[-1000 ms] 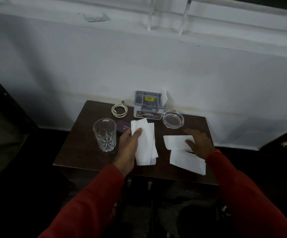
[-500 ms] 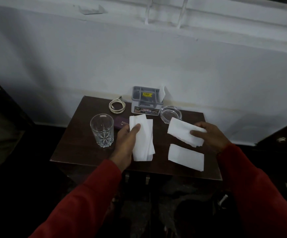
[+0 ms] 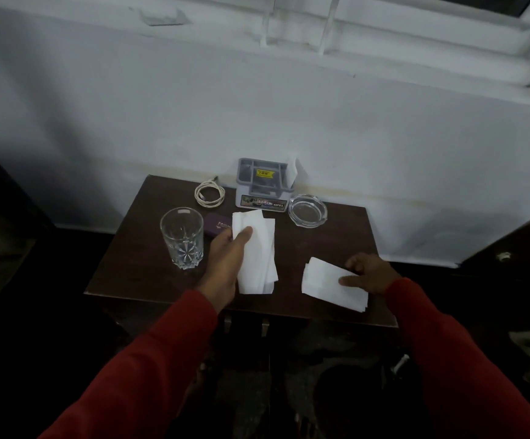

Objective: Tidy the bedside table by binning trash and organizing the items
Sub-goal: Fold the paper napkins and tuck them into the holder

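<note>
- Left hand [image 3: 225,264] grips a folded tissue stack [image 3: 255,255], thumb on top, above the table [image 3: 137,264].
- Right hand [image 3: 372,277] pinches another tissue [image 3: 327,285], fingers closed on its right edge.

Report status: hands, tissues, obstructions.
Left hand gripping tissue stack. Right hand on second tissue pile. Glass close beside left hand.

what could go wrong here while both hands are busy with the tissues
1. The glass stands right beside the left hand; a sideways swing could knock it over.
2. The tissues under the right hand overhang the table at its front edge, so a loose sheet may slip to the floor.
3. The left hand's tissues partly cover a purple case, which could get scooped up with them.
</note>
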{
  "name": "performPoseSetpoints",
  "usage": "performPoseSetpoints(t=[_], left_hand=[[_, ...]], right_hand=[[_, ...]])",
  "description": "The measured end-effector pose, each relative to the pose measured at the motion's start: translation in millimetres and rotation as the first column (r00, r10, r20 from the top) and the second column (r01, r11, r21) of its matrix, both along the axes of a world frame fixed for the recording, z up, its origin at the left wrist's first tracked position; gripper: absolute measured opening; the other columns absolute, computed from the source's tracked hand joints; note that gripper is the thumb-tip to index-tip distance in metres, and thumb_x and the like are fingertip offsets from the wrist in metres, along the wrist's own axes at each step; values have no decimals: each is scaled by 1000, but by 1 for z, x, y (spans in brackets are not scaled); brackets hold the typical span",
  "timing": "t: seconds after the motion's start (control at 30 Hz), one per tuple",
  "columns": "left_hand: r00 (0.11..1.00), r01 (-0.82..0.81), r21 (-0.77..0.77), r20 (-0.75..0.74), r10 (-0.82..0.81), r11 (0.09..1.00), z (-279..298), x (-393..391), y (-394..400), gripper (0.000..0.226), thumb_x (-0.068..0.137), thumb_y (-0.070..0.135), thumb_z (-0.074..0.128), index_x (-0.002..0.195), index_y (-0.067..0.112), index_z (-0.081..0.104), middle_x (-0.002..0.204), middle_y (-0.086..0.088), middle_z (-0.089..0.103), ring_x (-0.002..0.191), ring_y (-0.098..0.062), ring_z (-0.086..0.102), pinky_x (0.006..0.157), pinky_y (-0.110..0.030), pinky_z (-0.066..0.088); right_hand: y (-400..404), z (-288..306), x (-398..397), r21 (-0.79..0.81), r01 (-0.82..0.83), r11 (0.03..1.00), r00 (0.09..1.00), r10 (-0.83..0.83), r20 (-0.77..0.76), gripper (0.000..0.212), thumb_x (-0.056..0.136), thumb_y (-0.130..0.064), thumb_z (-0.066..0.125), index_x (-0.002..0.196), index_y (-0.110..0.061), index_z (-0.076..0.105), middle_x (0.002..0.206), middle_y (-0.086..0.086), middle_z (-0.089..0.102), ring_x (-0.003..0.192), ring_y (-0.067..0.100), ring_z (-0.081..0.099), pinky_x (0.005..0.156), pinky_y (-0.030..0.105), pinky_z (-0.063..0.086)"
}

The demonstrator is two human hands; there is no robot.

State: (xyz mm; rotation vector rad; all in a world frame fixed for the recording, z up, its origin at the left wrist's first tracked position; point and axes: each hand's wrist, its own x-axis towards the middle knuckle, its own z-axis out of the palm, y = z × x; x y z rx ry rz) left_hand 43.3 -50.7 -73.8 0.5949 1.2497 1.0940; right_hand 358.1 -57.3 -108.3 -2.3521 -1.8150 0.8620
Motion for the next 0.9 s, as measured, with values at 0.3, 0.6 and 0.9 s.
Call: performPoseSetpoints(t=[0.3,0.6,0.9], left_hand=[[1000,-11,4,5,11,1000,2,-1,1,7,97,23,63,97,19,68,97,-3,74,96,-27,71,86,-44,58],[1000,-22,11,12,22,1000,7,-2,-1,7,97,23,62,100,20,69,98,-3,74,91,-23,71,81,-42,59],[999,-41,5,26,41,999,3,-8,7,17,97,26,63,110,19,71,106,-6,76,102,-30,71,93,-53,57]], right_hand=[[5,10,-16,-141,-46,989,999,44,-22,25,78,-36,77,88,-19,62,95,1,62,83,13,58,64,24,44],[2,84,-72,62,305,950,549,-122,-827,20,80,-9,71,97,-8,59,94,10,68,80,22,66,62,34,55],[121,144,-140,78,246,966,279,7,-960,25,90,4,58,111,-8,56,113,13,66,96,26,68,70,36,61]])
